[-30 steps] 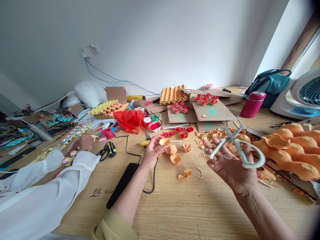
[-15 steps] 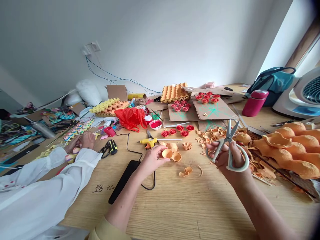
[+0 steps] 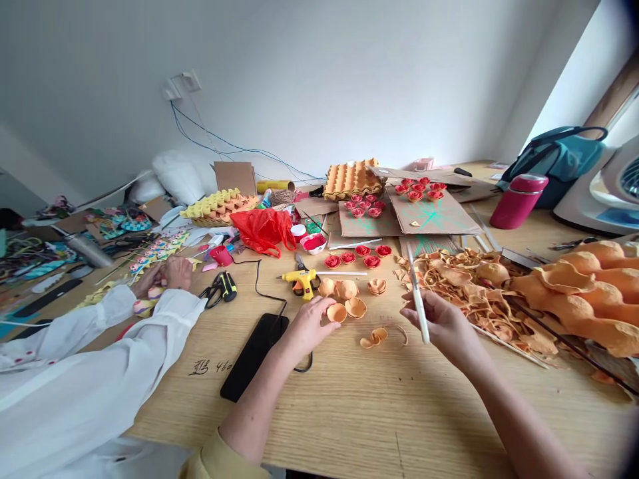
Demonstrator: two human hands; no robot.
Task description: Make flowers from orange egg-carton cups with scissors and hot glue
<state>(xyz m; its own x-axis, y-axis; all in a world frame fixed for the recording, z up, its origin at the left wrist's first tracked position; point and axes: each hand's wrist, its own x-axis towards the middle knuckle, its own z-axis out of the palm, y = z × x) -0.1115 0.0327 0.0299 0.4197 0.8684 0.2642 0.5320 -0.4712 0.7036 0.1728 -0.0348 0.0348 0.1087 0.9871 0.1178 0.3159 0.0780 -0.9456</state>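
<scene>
My left hand [image 3: 310,327] has thumb and fingertips around a small orange egg-carton cup [image 3: 337,313], low over the table. Beside it lie another cut cup [image 3: 355,307] and several upturned ones. My right hand [image 3: 442,322] grips white-handled scissors [image 3: 418,303], now turned edge-on with the blades pointing up and away. Between my hands, curled orange offcuts [image 3: 374,338] lie on the wood. A layered orange carton flower [image 3: 377,287] sits just behind the cups.
A yellow glue gun [image 3: 300,279] lies behind my left hand, a black phone-like slab [image 3: 253,358] left of my forearm. Orange scraps [image 3: 464,293] and egg trays [image 3: 594,286] fill the right. Red flowers [image 3: 372,261] stand behind. At left, a co-worker's hands [image 3: 174,274] handle small pieces.
My right hand has rotated the scissors from facing me to edge-on, moving them left and closing their handles. My left hand has lowered the cup slightly toward the table.
</scene>
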